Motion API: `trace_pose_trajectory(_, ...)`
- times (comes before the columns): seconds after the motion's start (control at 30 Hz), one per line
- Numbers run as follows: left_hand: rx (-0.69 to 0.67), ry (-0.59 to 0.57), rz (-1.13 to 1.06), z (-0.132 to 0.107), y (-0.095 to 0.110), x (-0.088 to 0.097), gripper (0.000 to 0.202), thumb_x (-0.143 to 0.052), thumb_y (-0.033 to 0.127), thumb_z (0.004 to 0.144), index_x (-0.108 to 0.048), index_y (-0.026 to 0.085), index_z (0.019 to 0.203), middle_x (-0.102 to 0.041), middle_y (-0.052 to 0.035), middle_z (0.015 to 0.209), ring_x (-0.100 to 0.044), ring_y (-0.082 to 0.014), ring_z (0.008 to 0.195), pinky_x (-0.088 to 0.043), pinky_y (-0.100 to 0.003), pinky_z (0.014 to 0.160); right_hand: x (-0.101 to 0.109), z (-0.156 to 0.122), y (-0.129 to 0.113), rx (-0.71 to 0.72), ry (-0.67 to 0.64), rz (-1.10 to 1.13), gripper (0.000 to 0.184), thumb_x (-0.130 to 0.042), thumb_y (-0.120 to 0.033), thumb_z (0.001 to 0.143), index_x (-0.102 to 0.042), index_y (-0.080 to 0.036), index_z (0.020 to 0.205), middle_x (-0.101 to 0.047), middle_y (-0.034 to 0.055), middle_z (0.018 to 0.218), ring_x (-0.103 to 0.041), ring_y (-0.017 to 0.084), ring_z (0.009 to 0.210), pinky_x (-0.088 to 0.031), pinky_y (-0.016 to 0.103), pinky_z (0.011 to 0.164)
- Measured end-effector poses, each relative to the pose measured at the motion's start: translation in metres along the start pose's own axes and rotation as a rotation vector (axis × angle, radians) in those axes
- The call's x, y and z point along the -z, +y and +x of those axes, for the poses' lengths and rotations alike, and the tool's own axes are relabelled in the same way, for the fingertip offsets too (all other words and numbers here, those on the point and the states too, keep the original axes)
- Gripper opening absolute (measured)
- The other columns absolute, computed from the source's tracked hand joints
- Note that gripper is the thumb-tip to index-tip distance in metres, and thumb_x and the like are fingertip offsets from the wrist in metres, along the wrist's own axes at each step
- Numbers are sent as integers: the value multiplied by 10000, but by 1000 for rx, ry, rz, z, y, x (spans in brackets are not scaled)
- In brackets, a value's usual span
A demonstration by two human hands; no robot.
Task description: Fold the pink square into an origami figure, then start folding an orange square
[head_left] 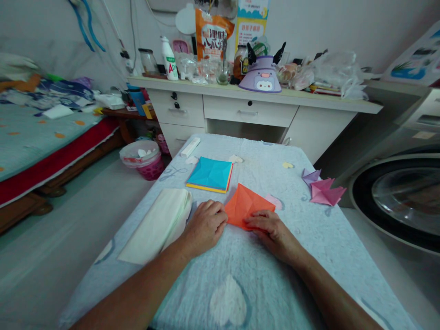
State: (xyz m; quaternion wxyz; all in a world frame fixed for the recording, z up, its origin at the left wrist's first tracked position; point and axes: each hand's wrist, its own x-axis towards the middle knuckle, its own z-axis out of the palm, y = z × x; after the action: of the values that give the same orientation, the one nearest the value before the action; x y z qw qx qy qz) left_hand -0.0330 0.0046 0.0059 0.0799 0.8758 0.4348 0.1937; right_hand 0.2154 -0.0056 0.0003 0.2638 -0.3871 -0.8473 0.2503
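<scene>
An orange sheet of origami paper (248, 205) with crease lines lies on the cloth-covered table between my hands. My left hand (208, 224) has its fingers closed at the sheet's left corner. My right hand (271, 229) is closed on the lower right edge, thumb beneath and fingers on top. Just beyond sits a stack of square coloured paper (210, 173), blue uppermost with yellow and red edges showing. Over on the right rest a folded pink paper piece (327, 191) and a smaller purple folded paper piece (311, 176).
Left of my left hand lies a white folded paper packet (160, 224). A narrow white box (190, 147) is at the table's far left corner. Beyond stands a white cabinet (247, 107) with cluttered top. A washing machine (409, 183) is at right, a pink bin (147, 160) at left.
</scene>
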Motion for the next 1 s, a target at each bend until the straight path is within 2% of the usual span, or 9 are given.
trace_pose_trajectory(0.2, 64, -47, -57, 1, -2, -2, 79, -559, 130, 814, -591, 199, 795, -565, -35, 945, -489, -210, 944, -393, -360, 830, 2, 0, 0, -98, 42, 52, 231, -520, -189, 907, -703, -254, 1033, -712, 45, 980, -621, 188, 935, -467, 351, 877)
trace_pose_trajectory(0.47, 138, -59, -184, 1, -8, -7, 67, -565, 153, 826, -596, 202, 795, -552, -23, 912, -496, -196, 931, -387, -340, 834, 0, 0, 5, -209, 142, -29, 119, -569, -260, 877, -667, -193, 877, -668, 80, 949, -581, 227, 939, -446, 386, 864)
trace_pose_trajectory(0.67, 142, -53, -190, 1, -7, -5, 85, -537, 164, 856, -586, 199, 796, -543, -24, 902, -491, -193, 926, -383, -330, 828, -2, -1, 11, -275, 154, -93, 253, -553, -283, 887, -598, -185, 659, -619, 75, 880, -553, 214, 890, -425, 380, 849)
trace_pose_trajectory(1.0, 160, -53, -199, 1, -6, -5, 83, -553, 148, 822, -584, 203, 767, -537, -21, 899, -494, -198, 931, -383, -340, 822, -3, -1, 15, -316, 150, -169, 225, -598, -294, 849, -617, -182, 655, -616, 83, 913, -532, 223, 908, -421, 404, 860)
